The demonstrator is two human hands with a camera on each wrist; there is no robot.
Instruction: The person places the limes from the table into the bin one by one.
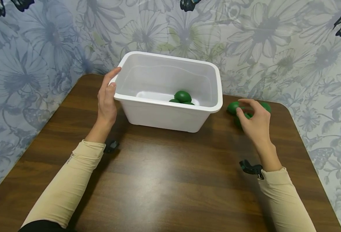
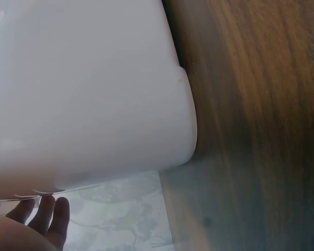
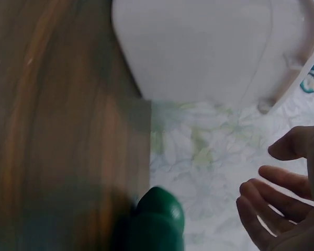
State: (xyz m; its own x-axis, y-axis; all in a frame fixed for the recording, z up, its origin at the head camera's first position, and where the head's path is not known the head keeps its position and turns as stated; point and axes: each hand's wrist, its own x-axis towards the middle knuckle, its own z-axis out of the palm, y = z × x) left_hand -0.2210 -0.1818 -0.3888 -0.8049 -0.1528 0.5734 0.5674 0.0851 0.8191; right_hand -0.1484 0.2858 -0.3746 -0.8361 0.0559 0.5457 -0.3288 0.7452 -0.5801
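A white plastic tub (image 1: 164, 114) stands on the table, with three glossy green egg-shaped objects (image 1: 183, 96) showing inside. My left hand (image 1: 106, 101) is at the tub's left end, its thumb and fingertips against the rim. In the left wrist view, fingers (image 2: 58, 219) touch the tub near its rim. To the tub's right, my right hand (image 1: 255, 122) hovers over several more green egg-shaped objects (image 1: 233, 107), partly hiding them. The right wrist view shows that hand's fingers (image 3: 282, 201) loosely bent and apart, nothing between them; one pointed green object (image 3: 162, 209) lies below.
The brown wooden table (image 1: 158, 180) has rounded far corners. Behind it is a flower-patterned wall covering (image 1: 263, 35), close to the tub's far side. Each wrist wears a black mount, such as the right strap (image 1: 251, 168).
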